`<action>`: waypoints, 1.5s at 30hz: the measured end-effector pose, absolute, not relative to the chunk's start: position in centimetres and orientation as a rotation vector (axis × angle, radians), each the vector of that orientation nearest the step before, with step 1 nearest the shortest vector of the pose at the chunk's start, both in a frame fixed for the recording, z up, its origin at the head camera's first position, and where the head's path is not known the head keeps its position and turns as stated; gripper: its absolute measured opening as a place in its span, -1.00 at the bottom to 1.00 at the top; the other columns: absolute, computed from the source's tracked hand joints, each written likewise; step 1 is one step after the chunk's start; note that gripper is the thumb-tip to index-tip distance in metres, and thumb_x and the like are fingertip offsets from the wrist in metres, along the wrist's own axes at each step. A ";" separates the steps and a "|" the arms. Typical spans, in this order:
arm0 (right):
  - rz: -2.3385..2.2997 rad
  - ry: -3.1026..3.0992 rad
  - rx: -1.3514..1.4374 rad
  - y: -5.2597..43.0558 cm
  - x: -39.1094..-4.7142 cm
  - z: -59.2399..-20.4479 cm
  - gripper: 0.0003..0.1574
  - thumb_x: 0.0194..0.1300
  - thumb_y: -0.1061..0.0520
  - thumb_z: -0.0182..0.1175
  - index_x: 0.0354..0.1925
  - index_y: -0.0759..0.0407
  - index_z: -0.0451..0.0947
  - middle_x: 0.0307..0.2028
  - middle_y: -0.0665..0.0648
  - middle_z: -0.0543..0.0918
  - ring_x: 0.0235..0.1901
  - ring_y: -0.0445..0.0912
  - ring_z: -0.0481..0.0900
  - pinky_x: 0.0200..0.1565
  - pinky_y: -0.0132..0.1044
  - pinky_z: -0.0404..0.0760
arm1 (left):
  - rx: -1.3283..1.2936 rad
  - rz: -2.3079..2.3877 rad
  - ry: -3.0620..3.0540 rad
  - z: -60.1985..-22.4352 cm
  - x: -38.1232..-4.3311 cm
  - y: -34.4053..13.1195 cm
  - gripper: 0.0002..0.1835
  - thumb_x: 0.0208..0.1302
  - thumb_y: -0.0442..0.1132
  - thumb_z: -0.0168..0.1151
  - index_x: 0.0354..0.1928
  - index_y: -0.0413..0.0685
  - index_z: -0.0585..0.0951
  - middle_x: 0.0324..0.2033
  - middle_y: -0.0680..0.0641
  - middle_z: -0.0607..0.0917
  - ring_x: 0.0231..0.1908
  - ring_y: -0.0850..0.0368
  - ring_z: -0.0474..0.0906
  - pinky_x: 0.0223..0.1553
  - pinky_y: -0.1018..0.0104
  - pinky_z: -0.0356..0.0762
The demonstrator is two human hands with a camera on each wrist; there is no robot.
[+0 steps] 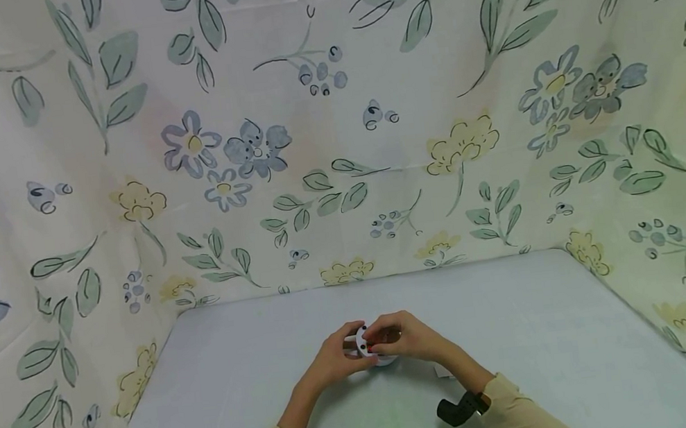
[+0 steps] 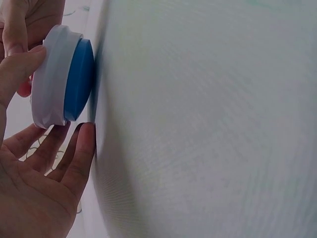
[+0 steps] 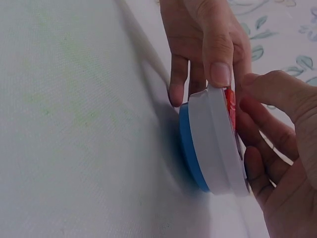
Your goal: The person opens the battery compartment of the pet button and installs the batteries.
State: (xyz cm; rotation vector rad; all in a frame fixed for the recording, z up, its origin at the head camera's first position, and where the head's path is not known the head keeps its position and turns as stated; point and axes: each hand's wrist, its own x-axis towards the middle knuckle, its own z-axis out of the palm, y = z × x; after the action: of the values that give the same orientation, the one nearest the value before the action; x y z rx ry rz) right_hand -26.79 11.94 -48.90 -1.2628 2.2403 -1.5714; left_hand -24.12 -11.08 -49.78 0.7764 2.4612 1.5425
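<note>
A round white case [image 1: 361, 341] with a blue underside [image 2: 79, 82] is held low over the table, its dark-dotted face tilted in the head view. My left hand [image 1: 333, 360] grips its rim, thumb on one side and fingers round the other. My right hand [image 1: 411, 336] reaches over the dotted face, thumb and fingertips curled close together at a small red piece [image 3: 231, 106] there. Its lower fingers lie along the rim in the right wrist view. The right hand hides most of that face, and the red piece shows only in part.
A white table [image 1: 242, 392] lies under both hands, with flower-print cloth [image 1: 335, 138] hung behind and at the sides. Near the right forearm is a small white flat thing [image 1: 442, 371]. Black cameras [image 1: 458, 410] are strapped to the wrists.
</note>
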 end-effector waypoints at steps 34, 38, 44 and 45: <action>-1.349 2.357 -1.185 13.6 -26.6 -50.0 -0.34 0.20 0.07 0.52 0.25 -0.06 0.59 0.41 0.31 0.24 0.40 0.16 0.15 0.27 0.24 0.28 | 0.765 1.468 2.513 -49.7 -24.1 -11.0 -0.23 0.25 -0.18 0.50 0.40 -0.29 0.37 0.31 -0.28 0.46 0.10 -0.18 0.59 -0.01 0.13 0.64; -1.290 2.373 -1.203 13.4 -26.5 -49.8 -0.35 0.23 0.07 0.50 0.27 -0.11 0.58 0.40 0.31 0.20 0.39 0.16 0.12 0.26 0.28 0.26 | 0.790 1.459 2.504 -49.6 -24.0 -11.0 -0.22 0.26 -0.18 0.49 0.42 -0.32 0.35 0.32 -0.30 0.44 0.11 -0.20 0.58 0.00 0.12 0.64; -1.234 2.385 -1.219 13.2 -26.5 -49.7 -0.41 0.25 0.08 0.48 0.23 -0.16 0.62 0.39 0.31 0.16 0.39 0.15 0.08 0.24 0.29 0.27 | 0.826 1.456 2.498 -49.3 -23.9 -11.2 -0.21 0.27 -0.21 0.48 0.43 -0.36 0.33 0.32 -0.35 0.43 0.09 -0.24 0.58 -0.01 0.07 0.64; -1.231 2.384 -1.216 13.1 -26.5 -49.7 -0.43 0.25 0.08 0.48 0.22 -0.16 0.63 0.39 0.31 0.17 0.39 0.14 0.07 0.25 0.28 0.27 | 0.827 1.453 2.498 -49.3 -23.9 -11.2 -0.21 0.27 -0.21 0.48 0.43 -0.36 0.33 0.32 -0.35 0.43 0.09 -0.24 0.58 -0.01 0.07 0.64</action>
State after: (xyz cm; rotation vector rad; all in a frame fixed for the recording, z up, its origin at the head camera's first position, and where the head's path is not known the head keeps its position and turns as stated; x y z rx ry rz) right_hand -26.50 13.15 -49.67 -1.2157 2.3838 -1.2312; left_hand -23.90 -11.19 -49.30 0.8272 2.4976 1.4526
